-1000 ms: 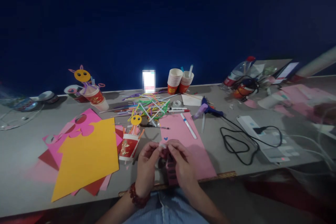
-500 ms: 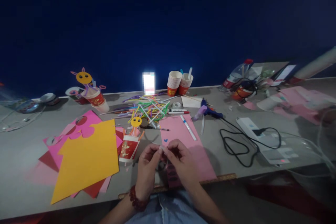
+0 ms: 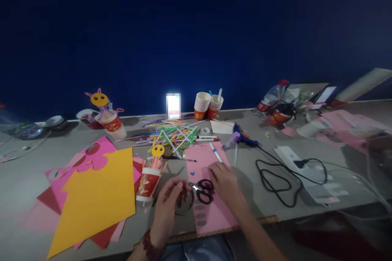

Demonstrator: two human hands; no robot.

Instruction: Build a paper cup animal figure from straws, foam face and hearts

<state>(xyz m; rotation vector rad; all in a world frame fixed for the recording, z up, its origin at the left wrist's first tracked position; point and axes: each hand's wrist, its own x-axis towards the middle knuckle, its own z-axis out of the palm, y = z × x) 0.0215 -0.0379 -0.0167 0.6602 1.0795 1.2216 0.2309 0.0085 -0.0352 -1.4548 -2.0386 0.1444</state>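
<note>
My left hand, with a dark red bead bracelet, has its thumb and fingertips pressed together near the tips of black-handled scissors; what they hold, if anything, is too small to name. The scissors lie on a pink sheet. Bent over the sheet, my right hand is beside the white-and-blue marker, its fingers partly hidden. Below the scissors are several dark ovals, and a small blue heart lies above them. A roll of tape sits partly behind my left hand.
Left of my hands stand a red cup with a yellow face figure and yellow paper on other sheets. Pipe cleaners are piled behind. A blue glue gun, its cable and a power strip lie to the right.
My hands have parted. The right hand has moved right and up toward the marker, uncovering the scissors and ovals. The left hand has shifted slightly left and down. The view has tilted slightly up.
</note>
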